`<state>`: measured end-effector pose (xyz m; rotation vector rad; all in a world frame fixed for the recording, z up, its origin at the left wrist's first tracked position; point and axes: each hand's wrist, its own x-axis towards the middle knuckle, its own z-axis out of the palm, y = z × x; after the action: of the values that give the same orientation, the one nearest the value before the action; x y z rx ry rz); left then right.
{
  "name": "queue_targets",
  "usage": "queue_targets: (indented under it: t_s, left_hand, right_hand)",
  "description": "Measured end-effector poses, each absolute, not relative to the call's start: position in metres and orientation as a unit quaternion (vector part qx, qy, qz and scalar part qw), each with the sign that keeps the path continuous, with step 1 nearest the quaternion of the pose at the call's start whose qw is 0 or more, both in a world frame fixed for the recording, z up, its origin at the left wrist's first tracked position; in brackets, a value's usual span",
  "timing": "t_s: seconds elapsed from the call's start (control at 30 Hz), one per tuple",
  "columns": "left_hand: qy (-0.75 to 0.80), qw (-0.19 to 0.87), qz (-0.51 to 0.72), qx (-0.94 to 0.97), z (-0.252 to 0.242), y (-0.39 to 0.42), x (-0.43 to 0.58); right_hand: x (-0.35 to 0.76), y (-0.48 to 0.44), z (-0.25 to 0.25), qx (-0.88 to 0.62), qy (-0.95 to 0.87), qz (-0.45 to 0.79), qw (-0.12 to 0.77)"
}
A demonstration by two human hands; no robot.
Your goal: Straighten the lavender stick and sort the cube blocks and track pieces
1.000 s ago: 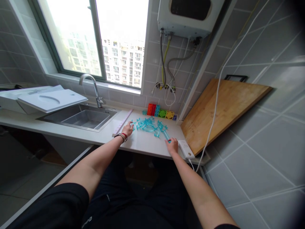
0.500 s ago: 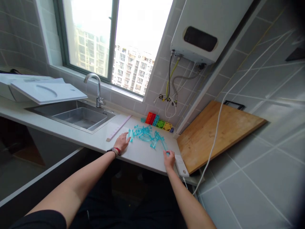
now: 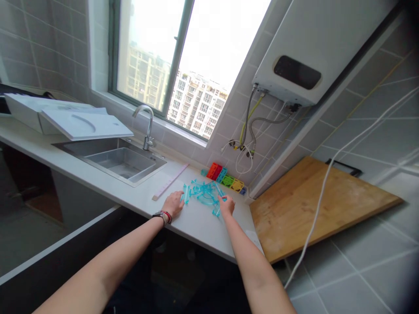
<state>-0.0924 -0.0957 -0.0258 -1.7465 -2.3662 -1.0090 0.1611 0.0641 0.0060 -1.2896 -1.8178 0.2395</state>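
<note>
My left hand (image 3: 174, 203) rests on the counter, fingers reaching to the near side of a straight turquoise plastic piece (image 3: 186, 194). Those fingers look loosely spread at its edge; a firm grip does not show. Right of it, my right hand (image 3: 226, 206) is closed in a pinch on a clear turquoise plastic strip (image 3: 218, 189), which slants up and left over the pile. Several thin turquoise plastic pieces (image 3: 205, 197), some curved, lie tangled between both hands. Part of the strip is hidden by my right fingers.
Red (image 3: 214, 171), green (image 3: 228, 180) and yellow plastic blocks (image 3: 237, 186) line the wall. A pale strip (image 3: 170, 183) lies beside the sink (image 3: 127, 178). A wooden board (image 3: 314, 209) leans at the right, with a white cable (image 3: 319, 205) before it.
My right hand has moved up and left from near the counter's front right to the turquoise pile, the strip in its fingers. My left hand stays by its piece. The view has shifted.
</note>
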Motion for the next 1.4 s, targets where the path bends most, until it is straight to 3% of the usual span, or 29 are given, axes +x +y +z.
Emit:
queue_targets:
  t_s: [0.43, 0.77, 1.13, 1.4]
  left_hand:
    - [-0.751, 0.017, -0.327, -0.573, -0.024, -0.099, -0.089]
    - [-0.707, 0.095, -0.257, -0.652, 0.018, -0.085, -0.104]
    - [-0.614, 0.095, -0.051, -0.782, 0.073, 0.065, -0.105]
    - [-0.675, 0.114, -0.031, -0.729, 0.074, 0.182, -0.074]
  right_hand:
    - [0.22, 0.029, -0.027, -0.533, -0.748, 0.048, 0.393]
    - [0.219, 0.018, -0.039, -0.523, -0.766, 0.146, 0.344]
    - [0.222, 0.02, -0.037, -0.524, -0.716, 0.265, 0.377]
    - [0.216, 0.018, -0.035, -0.522, -0.74, 0.239, 0.351]
